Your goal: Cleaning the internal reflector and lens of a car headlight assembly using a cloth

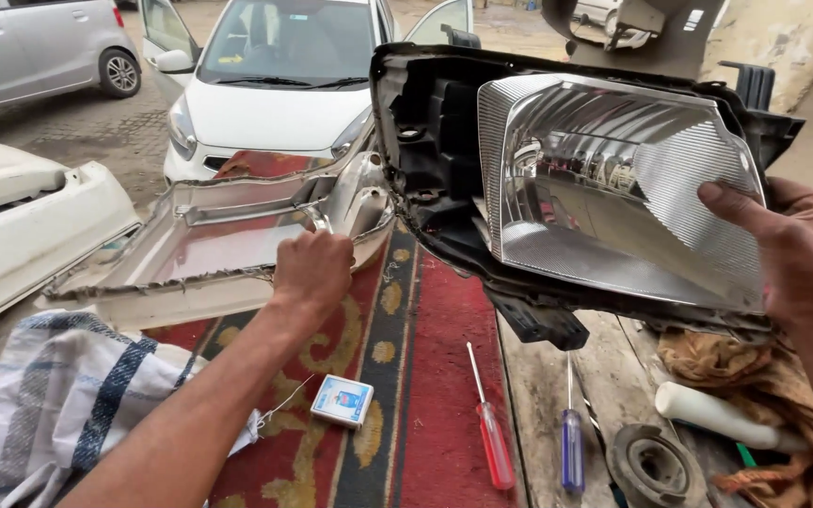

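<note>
Two bare hands work over a desk outdoors. The right hand (806,249) grips the right edge of a car headlight unit (595,179), thumb pressed on its chrome reflector, lifting it above the desk. Its long axis runs left to right and slightly downward toward the right; the reflector faces the camera, and the black housing wraps its left side and bottom edge. The left hand (312,268) is clenched around the near rim of a clear headlight lens cover (228,240), which lies on the desk left of the unit, open side up, long axis also left to right.

Under both lies a red and gold patterned rug (425,376). On it sit a small white box (342,401) and a red-handled screwdriver (491,433). A purple-handled screwdriver (571,442), a round grey cap (653,466) and a white tube (722,416) on brown rags lie on bare wood to the right. A checked cloth (49,395) is bunched at lower left. A white car (279,85) stands beyond the desk.
</note>
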